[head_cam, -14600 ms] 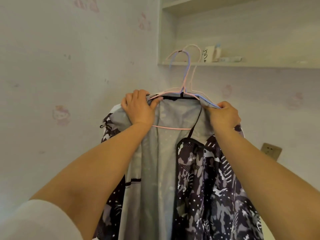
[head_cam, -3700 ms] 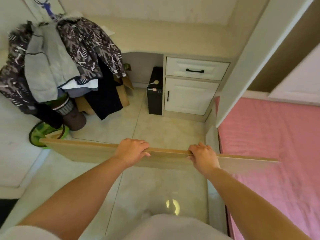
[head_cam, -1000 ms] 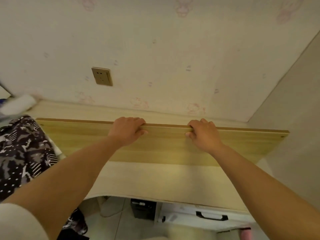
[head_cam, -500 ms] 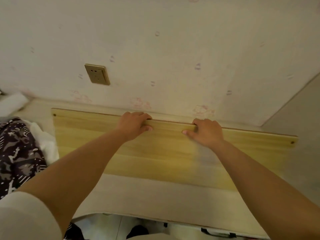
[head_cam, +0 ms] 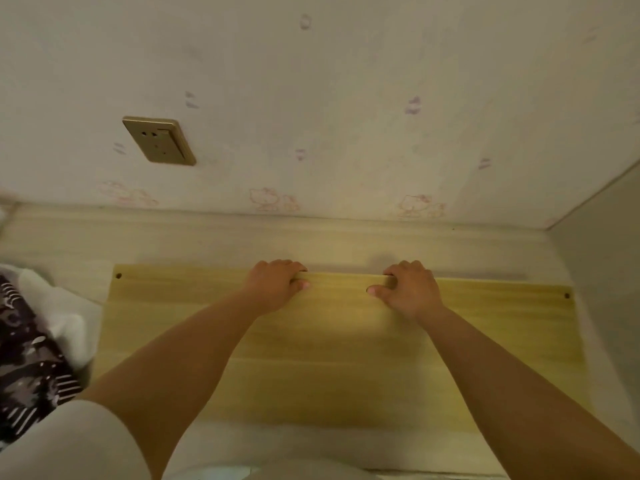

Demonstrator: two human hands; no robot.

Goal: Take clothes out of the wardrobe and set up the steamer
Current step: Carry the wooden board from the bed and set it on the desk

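Left hand and right hand both clamp the far long edge of a pale yellow rectangular wooden board, fingers curled over the top edge, thumbs pressed on the near face; the hands sit near each other around the board's middle, not touching. The board lies flat or nearly flat on the light wood-grain desk top, its far edge short of the wall; cannot tell whether it is fully resting or held just above. Risks, as a judgement: both grips are central, so the long ends are unsupported and could swing and knock the grey side panel on the right or slide onto the clothes at left; fingers under the far edge could get pinched if it drops; smooth laminate on smooth desk may skid. The board has straight grain, a matte finish, and a small dark hole near each far corner. Task's thing: a dark patterned garment with white marks lies on the desk's left end, over white fabric, soft and crumpled, just beside the board's left end. No steamer in view. A brass-coloured rectangular wall socket sits on faded cartoon-print wallpaper above the desk. A white sleeve is at lower left.
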